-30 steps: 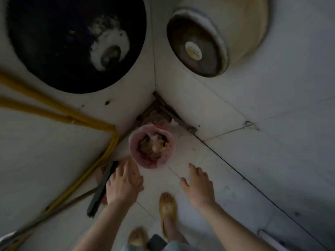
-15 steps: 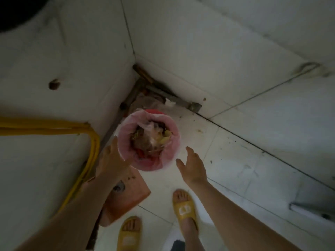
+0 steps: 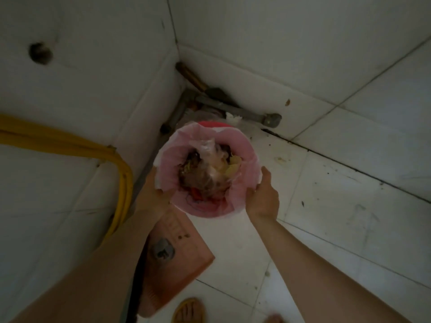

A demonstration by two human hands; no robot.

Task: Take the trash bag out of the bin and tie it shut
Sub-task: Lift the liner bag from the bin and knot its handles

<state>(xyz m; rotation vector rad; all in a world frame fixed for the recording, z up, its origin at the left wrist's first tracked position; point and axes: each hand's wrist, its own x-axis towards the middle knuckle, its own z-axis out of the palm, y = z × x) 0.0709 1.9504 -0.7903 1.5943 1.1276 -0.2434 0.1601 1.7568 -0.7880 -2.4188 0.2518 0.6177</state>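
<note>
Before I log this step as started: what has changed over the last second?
Both hands went from hovering short of the bin to its rim: the left hand at the left side, the right hand at the right, touching the trash bag folded over it. The bag remains in the bin, untied and full.

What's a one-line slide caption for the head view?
Both hands, left and right, reach the rim of a full red bin lined with a pink trash bag, in a tiled corner.

Yellow hose [image 3: 121,176], orange dustpan [image 3: 172,259], sandal [image 3: 189,311]
</note>
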